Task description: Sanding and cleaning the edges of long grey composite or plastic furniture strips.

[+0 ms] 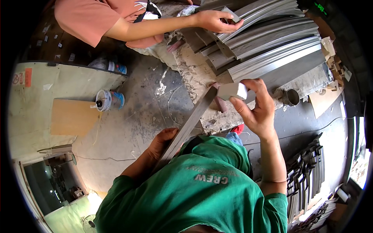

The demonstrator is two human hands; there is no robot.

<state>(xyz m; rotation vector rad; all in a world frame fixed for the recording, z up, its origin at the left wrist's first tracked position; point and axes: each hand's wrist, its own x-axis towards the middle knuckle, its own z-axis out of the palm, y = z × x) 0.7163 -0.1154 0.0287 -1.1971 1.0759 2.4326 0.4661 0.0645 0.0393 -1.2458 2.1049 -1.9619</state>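
My left hand (161, 143) is closed around a long grey metal strip (188, 126), which slants up from beside my green shirt toward the workbench. In my right hand (258, 112) a small pale block (229, 92) with a white end is pinched between thumb and fingers. The block meets or overlaps the strip's upper end; whether they touch, I cannot tell. Just behind that end, a reddish-brown piece (220, 104) rests at the bench's near edge. Across the bench, a co-worker's hand (219, 21) holds a similar small pale piece above stacked metal strips (272, 46).
The worn bench (190, 73) also bears a metal cup (290, 97) at its right end. More dark metal strips (307, 174) stand stacked on the floor at right. A clear bucket (110, 100) stands at left beside a tan board (72, 116). A cable (105, 158) crosses the floor.
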